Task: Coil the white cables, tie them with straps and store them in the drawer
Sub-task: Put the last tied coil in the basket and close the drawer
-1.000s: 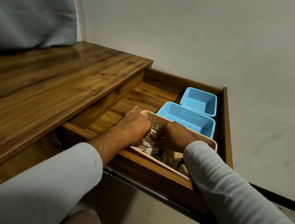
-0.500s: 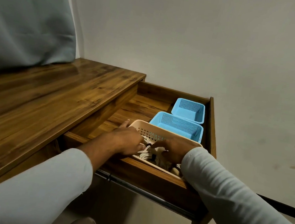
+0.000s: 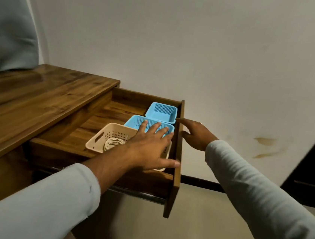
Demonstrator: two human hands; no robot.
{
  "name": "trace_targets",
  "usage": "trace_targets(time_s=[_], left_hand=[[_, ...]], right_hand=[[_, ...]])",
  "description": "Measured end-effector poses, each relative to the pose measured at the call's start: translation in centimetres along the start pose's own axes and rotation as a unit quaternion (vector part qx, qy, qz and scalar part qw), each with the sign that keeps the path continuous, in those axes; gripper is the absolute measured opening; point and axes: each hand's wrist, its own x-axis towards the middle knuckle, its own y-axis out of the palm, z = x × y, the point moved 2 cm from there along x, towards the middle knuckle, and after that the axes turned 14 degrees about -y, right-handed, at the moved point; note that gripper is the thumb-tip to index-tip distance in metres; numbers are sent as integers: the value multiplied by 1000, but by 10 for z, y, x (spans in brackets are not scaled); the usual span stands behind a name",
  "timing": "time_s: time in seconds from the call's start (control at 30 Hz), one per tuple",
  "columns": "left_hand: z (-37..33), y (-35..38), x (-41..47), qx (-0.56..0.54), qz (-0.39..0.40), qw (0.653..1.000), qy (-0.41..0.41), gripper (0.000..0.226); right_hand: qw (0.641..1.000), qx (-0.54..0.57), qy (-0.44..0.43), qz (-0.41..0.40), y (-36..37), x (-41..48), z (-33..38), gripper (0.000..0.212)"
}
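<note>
Below the wooden tabletop (image 3: 37, 96) the drawer (image 3: 177, 161) is open; left hand (image 3: 150, 144) spread flat over the beige basket (image 3: 99, 139), right hand (image 3: 196, 135) open at its front

The drawer (image 3: 177, 161) stands open at 3 o'clock of the bench (image 3: 37, 101), and in it the near basket (image 3: 97, 139), with the coiled cables (image 3: 113, 143) inside, has the middle basket (image 3: 133, 121) and the far basket (image 3: 161, 113) behind it toward 12 o'clock, my left grip (image 3: 149, 146) above the near one, my right grip (image 3: 197, 136) just outside the drawer's front at 3 o'clock.
</note>
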Motion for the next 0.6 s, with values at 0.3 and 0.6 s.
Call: trace_targets(time_s=[0.3, 0.6], left_hand=[[-55, 34, -7, 15, 31, 998, 45, 100], [-45, 49, -6, 4, 18, 998, 59, 88]], right_hand=[[993, -22, 58, 97, 34, -43, -38, 60], [992, -27, 49, 116, 54, -38, -36, 70]])
